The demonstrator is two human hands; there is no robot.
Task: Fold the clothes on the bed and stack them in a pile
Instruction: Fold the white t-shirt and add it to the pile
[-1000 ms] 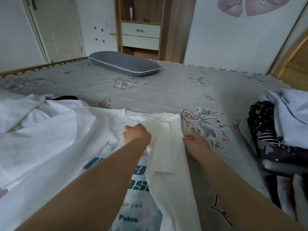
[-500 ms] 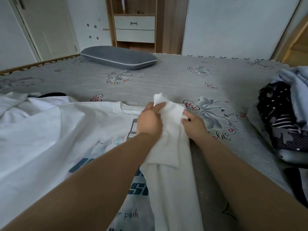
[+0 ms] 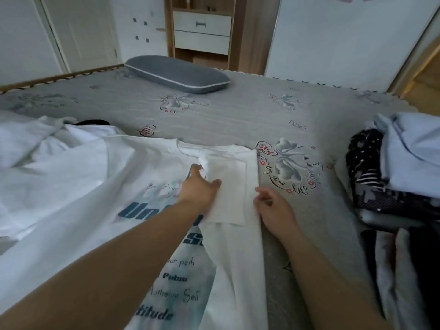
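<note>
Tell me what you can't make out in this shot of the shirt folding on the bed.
- Head view: the white T-shirt's print is partly covered by the left forearm and the folded sleeve.
- A dark item lies mostly hidden behind white clothes.
- The clothes pile is cut off by the right edge.
- The right hand's fingertips curl out of sight.

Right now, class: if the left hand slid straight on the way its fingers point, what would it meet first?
Probably the bunched fabric by the white T-shirt's collar, just beyond the left hand; depth is uncertain.
</note>
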